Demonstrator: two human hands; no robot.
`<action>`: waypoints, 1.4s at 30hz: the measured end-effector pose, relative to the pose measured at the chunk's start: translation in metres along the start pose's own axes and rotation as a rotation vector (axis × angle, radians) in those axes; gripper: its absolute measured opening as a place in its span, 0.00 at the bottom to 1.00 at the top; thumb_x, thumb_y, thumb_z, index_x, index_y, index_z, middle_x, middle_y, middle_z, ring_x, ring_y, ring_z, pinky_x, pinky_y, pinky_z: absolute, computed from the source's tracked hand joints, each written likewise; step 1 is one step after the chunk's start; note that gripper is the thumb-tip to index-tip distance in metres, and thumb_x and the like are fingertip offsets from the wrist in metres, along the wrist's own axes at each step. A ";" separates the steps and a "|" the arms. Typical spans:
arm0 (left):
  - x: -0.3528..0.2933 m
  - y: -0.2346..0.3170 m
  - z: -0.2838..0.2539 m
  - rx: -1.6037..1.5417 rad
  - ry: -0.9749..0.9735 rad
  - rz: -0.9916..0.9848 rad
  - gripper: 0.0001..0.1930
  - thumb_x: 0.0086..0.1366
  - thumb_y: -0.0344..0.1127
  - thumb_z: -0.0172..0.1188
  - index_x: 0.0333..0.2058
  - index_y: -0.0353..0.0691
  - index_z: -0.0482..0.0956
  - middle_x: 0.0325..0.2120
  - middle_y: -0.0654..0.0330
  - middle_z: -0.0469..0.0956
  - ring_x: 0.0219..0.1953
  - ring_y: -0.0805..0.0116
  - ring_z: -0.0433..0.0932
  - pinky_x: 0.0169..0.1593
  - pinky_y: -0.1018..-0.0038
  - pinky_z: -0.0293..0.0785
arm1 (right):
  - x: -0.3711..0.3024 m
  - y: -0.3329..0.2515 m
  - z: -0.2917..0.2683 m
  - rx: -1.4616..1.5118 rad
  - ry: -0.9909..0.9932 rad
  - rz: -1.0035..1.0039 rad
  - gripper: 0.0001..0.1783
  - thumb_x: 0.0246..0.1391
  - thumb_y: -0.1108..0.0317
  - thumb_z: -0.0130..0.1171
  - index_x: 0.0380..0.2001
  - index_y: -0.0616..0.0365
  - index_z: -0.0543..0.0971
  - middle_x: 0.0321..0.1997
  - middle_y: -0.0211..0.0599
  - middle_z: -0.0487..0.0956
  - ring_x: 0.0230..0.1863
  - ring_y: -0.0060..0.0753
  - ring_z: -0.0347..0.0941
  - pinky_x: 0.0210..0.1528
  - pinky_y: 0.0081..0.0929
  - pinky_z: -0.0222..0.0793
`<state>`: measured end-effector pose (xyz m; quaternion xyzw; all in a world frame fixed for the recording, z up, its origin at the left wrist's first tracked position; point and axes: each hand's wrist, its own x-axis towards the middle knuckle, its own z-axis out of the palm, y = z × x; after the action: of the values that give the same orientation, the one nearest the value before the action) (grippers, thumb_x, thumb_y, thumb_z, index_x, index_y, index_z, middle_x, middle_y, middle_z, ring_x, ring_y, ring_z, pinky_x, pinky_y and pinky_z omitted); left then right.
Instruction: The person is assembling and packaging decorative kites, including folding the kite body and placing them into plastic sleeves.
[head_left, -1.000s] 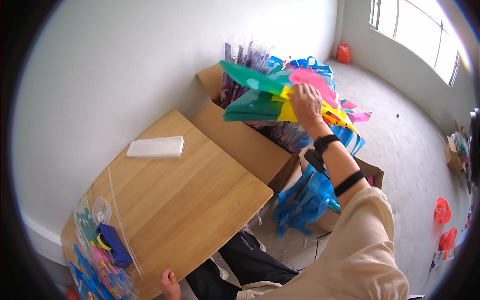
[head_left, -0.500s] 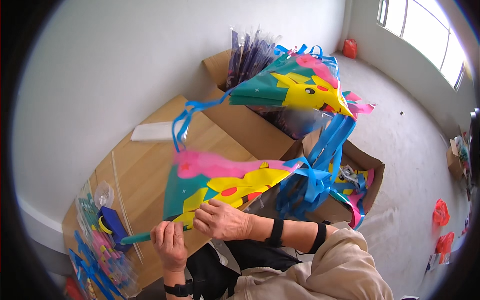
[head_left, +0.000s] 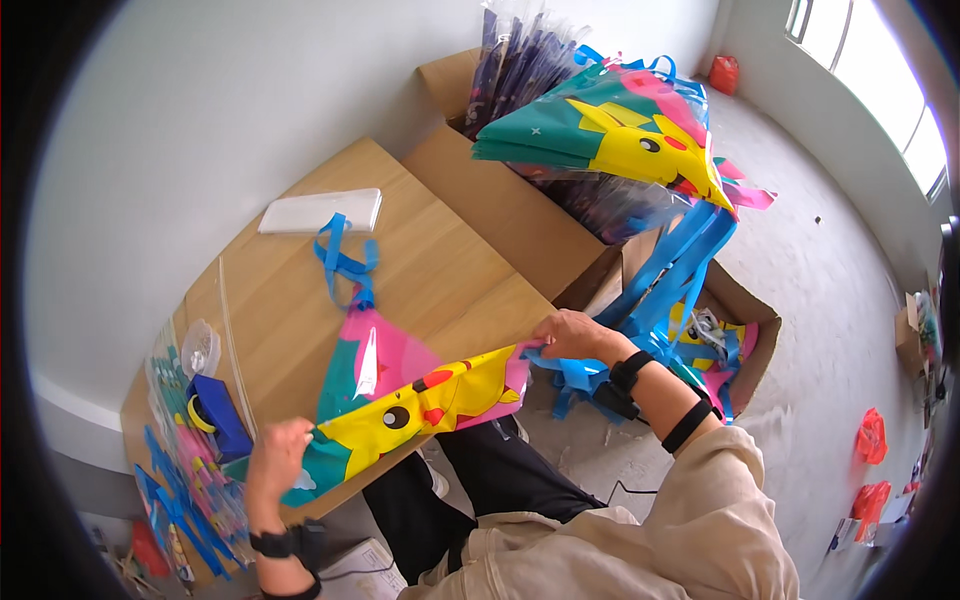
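A kite (head_left: 385, 412) of thin sheet, green and pink with a yellow cartoon figure, is stretched at a slant across the near table edge. My left hand (head_left: 276, 462) is closed on its lower left end. At the pink end, by the blue ribbons (head_left: 572, 380), my right hand (head_left: 580, 335) pinches the edge. The kite's far tip lies on the table, with a curled blue ribbon tail (head_left: 345, 262) beyond it. A stack of similar kites (head_left: 640, 150) rests on a box at the far right, long blue ribbons hanging from it.
The wooden table (head_left: 440, 255) carries a white stack of sheets (head_left: 320, 212), a blue tape dispenser (head_left: 222, 418) and plastic-wrapped bundles (head_left: 195, 470). A large cardboard box (head_left: 510, 205) stands beyond it. An open box (head_left: 755, 355) with ribbons sits on the floor at right.
My right hand has moved right and away to the kite's pink end, and my left hand slightly left. The kite is now stretched between them. The far ribbon has settled on the table.
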<state>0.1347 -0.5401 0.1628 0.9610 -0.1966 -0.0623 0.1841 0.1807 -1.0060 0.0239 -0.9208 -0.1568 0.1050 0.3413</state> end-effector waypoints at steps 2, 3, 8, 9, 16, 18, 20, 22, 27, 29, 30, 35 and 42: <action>0.025 -0.006 -0.022 -0.116 -0.111 -0.134 0.08 0.57 0.28 0.58 0.35 0.31 0.79 0.28 0.45 0.80 0.33 0.52 0.80 0.39 0.66 0.74 | 0.007 0.012 0.005 0.140 -0.018 0.044 0.17 0.36 0.66 0.65 0.35 0.54 0.83 0.34 0.44 0.82 0.39 0.46 0.78 0.43 0.36 0.73; 0.034 -0.017 -0.030 -0.101 -0.041 -0.133 0.09 0.58 0.29 0.58 0.37 0.31 0.79 0.29 0.46 0.80 0.33 0.55 0.81 0.39 0.68 0.74 | 0.011 0.016 0.001 0.114 -0.015 0.088 0.18 0.35 0.65 0.66 0.35 0.55 0.83 0.34 0.45 0.81 0.39 0.47 0.78 0.42 0.35 0.73; 0.042 -0.058 -0.099 0.755 0.815 -0.003 0.16 0.62 0.22 0.49 0.47 0.37 0.78 0.39 0.49 0.80 0.42 0.53 0.80 0.44 0.67 0.75 | 0.034 0.036 -0.053 -0.081 0.708 0.009 0.16 0.36 0.71 0.66 0.34 0.59 0.81 0.33 0.46 0.80 0.37 0.44 0.77 0.40 0.34 0.73; 0.040 -0.073 -0.108 0.758 1.052 0.182 0.18 0.63 0.21 0.48 0.51 0.38 0.75 0.47 0.51 0.78 0.49 0.55 0.78 0.50 0.68 0.74 | 0.022 0.028 -0.079 -0.098 0.969 0.008 0.14 0.38 0.74 0.65 0.33 0.60 0.80 0.32 0.45 0.79 0.37 0.42 0.77 0.40 0.34 0.73; -0.023 -0.075 -0.040 0.852 0.839 0.172 0.13 0.63 0.26 0.53 0.47 0.34 0.77 0.46 0.49 0.79 0.51 0.53 0.77 0.56 0.60 0.71 | -0.009 0.003 -0.170 -0.062 0.833 -0.107 0.15 0.42 0.80 0.62 0.39 0.61 0.80 0.35 0.42 0.80 0.38 0.39 0.78 0.44 0.28 0.72; -0.032 -0.117 0.041 0.725 0.536 0.087 0.15 0.60 0.26 0.53 0.46 0.34 0.77 0.45 0.48 0.79 0.48 0.52 0.77 0.53 0.60 0.72 | -0.014 0.005 -0.164 -0.416 0.451 0.062 0.13 0.43 0.80 0.60 0.37 0.61 0.81 0.35 0.42 0.81 0.39 0.43 0.78 0.43 0.31 0.72; -0.031 -0.107 0.107 0.566 0.215 -0.041 0.17 0.57 0.25 0.53 0.47 0.34 0.76 0.47 0.48 0.77 0.50 0.51 0.75 0.53 0.60 0.72 | -0.024 0.017 -0.164 -0.692 0.106 0.237 0.18 0.44 0.81 0.56 0.42 0.59 0.80 0.45 0.42 0.79 0.49 0.48 0.74 0.48 0.42 0.69; -0.032 -0.097 0.156 0.494 0.202 -0.072 0.18 0.57 0.25 0.53 0.48 0.33 0.76 0.48 0.47 0.76 0.52 0.50 0.74 0.53 0.60 0.71 | -0.024 0.025 -0.152 -0.845 0.247 0.392 0.25 0.43 0.81 0.56 0.48 0.56 0.77 0.54 0.44 0.74 0.58 0.48 0.67 0.55 0.46 0.63; -0.030 -0.075 0.181 0.445 0.326 -0.196 0.18 0.58 0.24 0.52 0.48 0.31 0.75 0.49 0.45 0.75 0.54 0.46 0.72 0.55 0.58 0.70 | -0.001 -0.013 -0.089 -1.037 0.791 0.119 0.31 0.40 0.76 0.58 0.53 0.59 0.72 0.64 0.49 0.64 0.69 0.51 0.55 0.66 0.56 0.51; -0.032 -0.077 0.175 0.441 0.293 -0.216 0.20 0.58 0.23 0.52 0.50 0.31 0.74 0.52 0.44 0.73 0.56 0.45 0.70 0.56 0.57 0.68 | 0.011 -0.041 -0.051 -0.703 0.820 -0.161 0.29 0.41 0.76 0.55 0.52 0.63 0.71 0.63 0.49 0.65 0.68 0.52 0.56 0.67 0.55 0.49; -0.034 -0.078 0.173 0.439 0.276 -0.223 0.20 0.58 0.23 0.51 0.51 0.31 0.73 0.53 0.43 0.72 0.57 0.45 0.69 0.57 0.56 0.68 | 0.016 -0.055 -0.023 -0.523 0.726 -0.271 0.23 0.44 0.74 0.53 0.48 0.65 0.73 0.61 0.50 0.66 0.66 0.54 0.57 0.68 0.54 0.50; -0.041 -0.065 0.180 0.318 0.280 -0.221 0.24 0.61 0.25 0.51 0.58 0.32 0.66 0.62 0.43 0.62 0.64 0.44 0.60 0.64 0.53 0.59 | 0.027 -0.096 0.112 -0.293 0.283 -0.393 0.34 0.51 0.55 0.59 0.58 0.65 0.69 0.65 0.55 0.63 0.70 0.52 0.52 0.72 0.49 0.42; -0.066 -0.064 0.169 0.437 0.261 -0.292 0.25 0.63 0.34 0.56 0.58 0.32 0.67 0.60 0.40 0.63 0.63 0.41 0.61 0.64 0.53 0.58 | 0.019 -0.067 0.123 -0.352 0.376 -0.089 0.43 0.50 0.44 0.60 0.62 0.62 0.65 0.69 0.58 0.56 0.72 0.55 0.47 0.73 0.47 0.39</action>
<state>0.0652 -0.5146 -0.0143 0.9959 -0.0397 0.0799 -0.0145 0.1473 -0.8776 -0.0248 -0.9616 -0.1466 -0.1119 0.2033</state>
